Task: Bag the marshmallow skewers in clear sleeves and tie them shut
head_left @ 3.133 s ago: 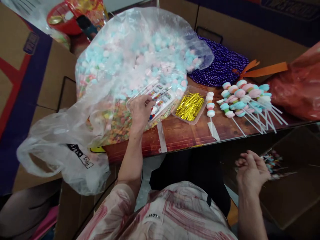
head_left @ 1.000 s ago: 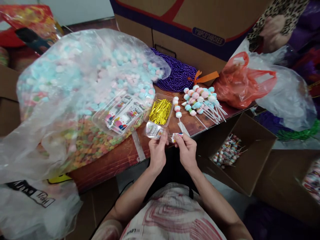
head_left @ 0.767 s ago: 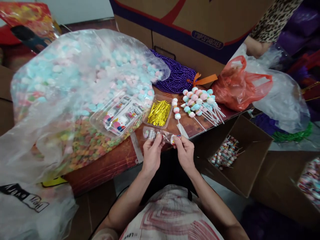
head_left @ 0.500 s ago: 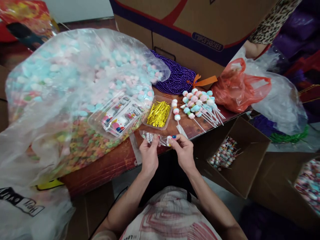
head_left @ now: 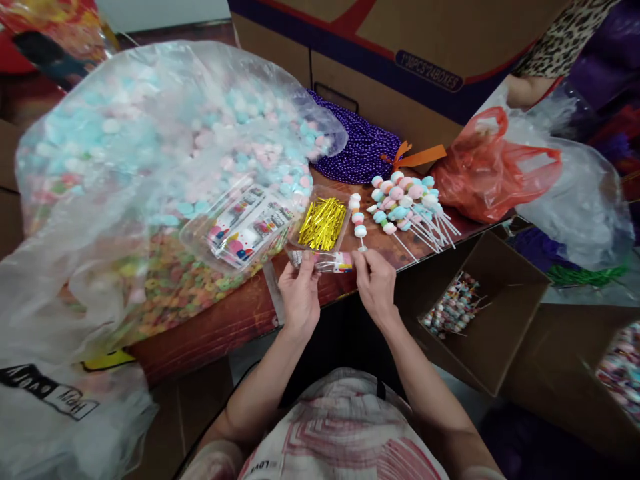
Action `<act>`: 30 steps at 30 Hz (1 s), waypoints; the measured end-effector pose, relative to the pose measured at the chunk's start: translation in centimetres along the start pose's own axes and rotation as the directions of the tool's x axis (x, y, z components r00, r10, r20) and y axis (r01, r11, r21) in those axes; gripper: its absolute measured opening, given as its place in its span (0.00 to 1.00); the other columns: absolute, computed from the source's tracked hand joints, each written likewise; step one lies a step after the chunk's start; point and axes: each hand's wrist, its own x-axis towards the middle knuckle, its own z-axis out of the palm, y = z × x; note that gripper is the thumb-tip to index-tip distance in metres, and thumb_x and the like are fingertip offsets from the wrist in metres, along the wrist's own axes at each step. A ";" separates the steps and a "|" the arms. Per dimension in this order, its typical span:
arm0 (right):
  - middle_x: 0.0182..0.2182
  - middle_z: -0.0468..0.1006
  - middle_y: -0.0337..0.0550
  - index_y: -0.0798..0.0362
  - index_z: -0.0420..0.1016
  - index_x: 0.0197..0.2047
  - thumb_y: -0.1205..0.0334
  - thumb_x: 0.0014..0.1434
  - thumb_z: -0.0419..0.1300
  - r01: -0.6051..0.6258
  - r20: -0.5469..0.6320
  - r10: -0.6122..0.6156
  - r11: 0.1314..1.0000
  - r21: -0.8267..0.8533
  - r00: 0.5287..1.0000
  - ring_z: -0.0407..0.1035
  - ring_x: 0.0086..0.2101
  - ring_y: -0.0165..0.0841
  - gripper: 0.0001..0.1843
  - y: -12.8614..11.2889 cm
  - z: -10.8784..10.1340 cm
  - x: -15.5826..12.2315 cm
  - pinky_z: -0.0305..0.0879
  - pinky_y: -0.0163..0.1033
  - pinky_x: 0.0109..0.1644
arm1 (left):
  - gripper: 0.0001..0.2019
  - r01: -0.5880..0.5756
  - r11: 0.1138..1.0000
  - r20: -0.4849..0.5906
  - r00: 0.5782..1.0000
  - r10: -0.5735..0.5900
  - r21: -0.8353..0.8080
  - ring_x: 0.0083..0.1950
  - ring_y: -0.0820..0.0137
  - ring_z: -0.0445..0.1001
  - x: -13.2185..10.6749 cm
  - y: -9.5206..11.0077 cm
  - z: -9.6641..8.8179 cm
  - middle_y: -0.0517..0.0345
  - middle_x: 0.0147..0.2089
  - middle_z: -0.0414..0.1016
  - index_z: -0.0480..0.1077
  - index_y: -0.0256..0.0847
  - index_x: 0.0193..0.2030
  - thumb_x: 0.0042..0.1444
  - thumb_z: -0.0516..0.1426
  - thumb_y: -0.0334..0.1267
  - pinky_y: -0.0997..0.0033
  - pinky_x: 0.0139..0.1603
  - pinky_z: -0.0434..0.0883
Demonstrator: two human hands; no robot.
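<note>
My left hand pinches a small clear printed plastic bag that stretches sideways toward the other hand. The fingers of my right hand are closed at the stick end of a lone marshmallow skewer, which lies on the table with pink, white and orange pieces. Just beyond the bag stands a clear tray of gold twist ties. Left of it, a clear plastic tub holds a stack of printed bags. A pile of marshmallow skewers lies to the right, sticks pointing toward me.
A huge clear bag of marshmallows covers the table's left side, with ring-shaped candies below. Purple beads, a red plastic bag and a large carton stand behind. An open box of wrapped skewers sits lower right. Another person's arm shows.
My right hand has let go of the printed bag's end and moved to the lone skewer's stick. The bag stays in my left hand. The view has shifted slightly.
</note>
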 end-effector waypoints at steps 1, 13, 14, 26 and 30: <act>0.26 0.66 0.38 0.50 0.62 0.27 0.55 0.68 0.55 0.006 -0.029 -0.009 0.992 -0.124 1.000 0.59 0.29 0.31 0.17 0.4 0.1 0.8 0.55 0.38 0.36 | 0.18 -0.013 1.000 -0.007 1.000 0.013 -0.007 0.31 0.80 0.74 0.2 0.2 0.1 0.65 0.30 0.78 0.77 0.39 0.31 0.36 0.76 0.43 0.81 0.34 0.69; 0.30 0.73 0.44 0.52 0.71 0.33 0.63 0.67 0.52 -0.074 -0.191 0.014 0.947 -0.311 0.981 0.65 0.32 0.35 0.11 3.1 -0.2 2.6 0.56 0.39 0.36 | 0.13 0.089 0.994 -0.057 0.994 -0.093 -0.066 0.33 0.79 0.76 2.2 1.2 0.5 0.64 0.33 0.80 0.78 0.41 0.33 0.43 0.74 0.39 0.76 0.40 0.69; 0.30 0.73 0.43 0.51 0.71 0.33 0.62 0.67 0.52 -0.045 -0.202 -0.010 0.964 -0.263 0.979 0.65 0.32 0.35 0.11 3.2 -0.8 2.1 0.58 0.40 0.38 | 0.14 0.095 0.993 -0.053 0.994 -0.099 -0.075 0.33 0.79 0.76 2.3 1.2 0.6 0.64 0.33 0.80 0.78 0.41 0.34 0.43 0.74 0.39 0.76 0.40 0.69; 0.29 0.75 0.40 0.50 0.78 0.35 0.59 0.65 0.62 0.036 -0.106 -0.016 0.980 0.194 0.994 0.69 0.31 0.34 0.08 2.2 -6.7 -4.5 0.65 0.40 0.36 | 0.14 0.135 0.988 -0.061 0.988 -0.140 -0.071 0.34 0.79 0.77 3.0 0.9 0.8 0.63 0.35 0.80 0.76 0.40 0.35 0.45 0.73 0.40 0.76 0.41 0.69; 0.30 0.76 0.40 0.49 0.79 0.36 0.61 0.65 0.61 0.091 -0.091 -0.077 0.983 0.162 0.993 0.70 0.31 0.34 0.07 2.4 -7.0 -4.4 0.65 0.41 0.36 | 0.12 0.195 0.978 -0.055 0.978 -0.199 -0.077 0.36 0.77 0.78 2.9 1.1 0.7 0.61 0.36 0.81 0.76 0.40 0.36 0.48 0.72 0.37 0.76 0.41 0.71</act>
